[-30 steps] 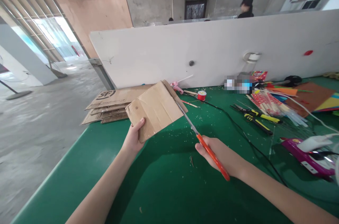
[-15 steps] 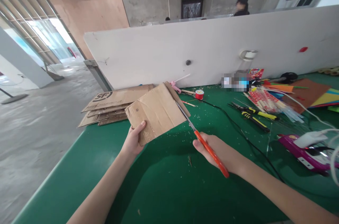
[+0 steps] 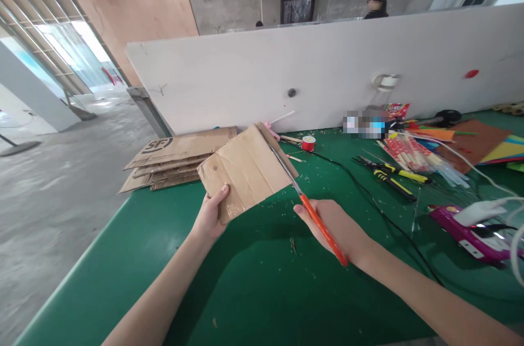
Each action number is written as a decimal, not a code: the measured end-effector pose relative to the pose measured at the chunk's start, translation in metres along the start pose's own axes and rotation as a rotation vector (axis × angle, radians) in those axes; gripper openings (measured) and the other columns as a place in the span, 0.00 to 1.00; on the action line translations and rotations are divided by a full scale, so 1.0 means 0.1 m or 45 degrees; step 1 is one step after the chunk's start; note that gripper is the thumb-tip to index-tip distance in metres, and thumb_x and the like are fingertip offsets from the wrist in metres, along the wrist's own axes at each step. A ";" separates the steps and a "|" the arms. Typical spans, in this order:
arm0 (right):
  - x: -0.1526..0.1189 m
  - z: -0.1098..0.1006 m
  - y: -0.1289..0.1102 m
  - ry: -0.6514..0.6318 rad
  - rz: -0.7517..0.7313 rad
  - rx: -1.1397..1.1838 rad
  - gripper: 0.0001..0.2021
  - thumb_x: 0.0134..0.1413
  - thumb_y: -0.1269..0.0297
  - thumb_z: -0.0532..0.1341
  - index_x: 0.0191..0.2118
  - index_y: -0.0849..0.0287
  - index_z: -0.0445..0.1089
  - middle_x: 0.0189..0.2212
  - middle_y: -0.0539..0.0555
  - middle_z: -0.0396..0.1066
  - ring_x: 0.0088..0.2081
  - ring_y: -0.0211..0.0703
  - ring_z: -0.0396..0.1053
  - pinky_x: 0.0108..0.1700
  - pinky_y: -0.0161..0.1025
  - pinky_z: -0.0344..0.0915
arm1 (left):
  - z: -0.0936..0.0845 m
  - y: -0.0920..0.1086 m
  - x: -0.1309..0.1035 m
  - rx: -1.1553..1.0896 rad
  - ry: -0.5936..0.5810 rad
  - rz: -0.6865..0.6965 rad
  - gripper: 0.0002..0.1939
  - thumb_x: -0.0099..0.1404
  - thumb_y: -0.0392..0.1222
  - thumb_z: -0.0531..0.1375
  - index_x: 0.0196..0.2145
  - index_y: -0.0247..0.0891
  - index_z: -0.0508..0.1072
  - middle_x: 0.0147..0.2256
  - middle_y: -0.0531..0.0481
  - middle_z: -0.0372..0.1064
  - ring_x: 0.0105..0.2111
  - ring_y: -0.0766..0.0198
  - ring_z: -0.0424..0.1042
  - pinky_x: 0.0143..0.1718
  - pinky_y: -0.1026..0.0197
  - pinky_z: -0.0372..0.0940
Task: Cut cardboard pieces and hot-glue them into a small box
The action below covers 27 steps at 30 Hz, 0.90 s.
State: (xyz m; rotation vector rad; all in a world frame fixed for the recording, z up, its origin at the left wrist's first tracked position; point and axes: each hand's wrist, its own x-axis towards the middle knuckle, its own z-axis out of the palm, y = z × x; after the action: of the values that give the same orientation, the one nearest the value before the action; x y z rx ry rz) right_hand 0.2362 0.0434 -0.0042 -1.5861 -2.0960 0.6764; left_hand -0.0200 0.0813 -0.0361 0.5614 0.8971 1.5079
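Head view, looking down at a green bench (image 3: 262, 302): a person holds a piece of cardboard (image 3: 249, 174) tilted in the centre of the frame, raised above the bench. The left hand (image 3: 210, 212) pinches its lower left corner, thumb flat on top; the other fingers are underneath, out of sight. The right hand (image 3: 340, 221), right of centre, is curled around the orange handles of scissors (image 3: 324, 230), whose blades run up along the cardboard's right side, with a narrow strip (image 3: 275, 147) lying beyond them. Whether its fingers pass through the loops cannot be told. Behind, left of centre, lies a stack of flattened boxes (image 3: 176, 147); a red spool (image 3: 308, 143) sits above the right hand, pliers (image 3: 395, 186) farther right. As a judgement, the grip at one corner is the weak point: pressure from the blades could make the far side dip or twist, sending the cut off line. The strip, being narrow, could fold between the blades and jam them or tear raggedly. The left hand is well apart from the blades, so a nick seems unlikely unless that grip slides toward them.
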 end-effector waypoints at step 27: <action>-0.05 0.10 0.15 -0.086 -0.153 0.164 0.23 0.61 0.43 0.51 0.24 0.55 0.48 0.21 0.47 0.52 0.22 0.36 0.51 0.25 0.36 0.49 | -0.06 -0.05 0.01 0.002 -0.055 -0.064 0.26 0.52 0.37 0.68 0.49 0.35 0.69 0.40 0.40 0.77 0.43 0.46 0.77 0.46 0.47 0.73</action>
State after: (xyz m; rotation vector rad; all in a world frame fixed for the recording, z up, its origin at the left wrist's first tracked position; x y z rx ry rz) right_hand 0.2426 0.0411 -0.0211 -1.3745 -2.1298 0.8157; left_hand -0.0217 0.0807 -0.0432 0.5664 0.8733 1.4446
